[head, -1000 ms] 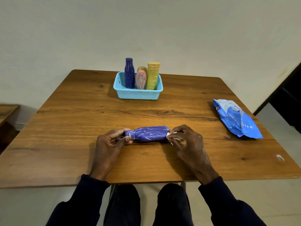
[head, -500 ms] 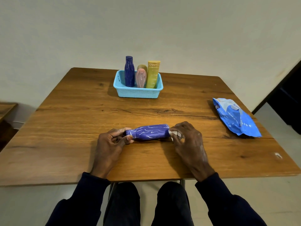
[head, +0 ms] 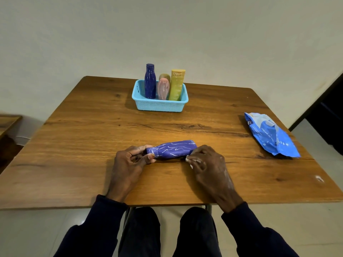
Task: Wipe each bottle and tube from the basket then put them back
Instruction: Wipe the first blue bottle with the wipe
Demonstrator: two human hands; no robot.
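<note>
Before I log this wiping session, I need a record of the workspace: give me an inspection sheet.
Surface: wooden table, a small white smudge near its right front edge.
Job's things: purple tube lying on its side, streaked white; basket at the far side holding a dark blue bottle, pink tube, yellow tube and one more item behind, mostly hidden.
Clutter: blue wipes pack on the right.
Grippers: left hand pinches the tube's cap end; right hand presses something white at the other end.
Cables: nothing seen.
Surroundings: plain wall, tiled floor, another wooden surface at left.
</note>
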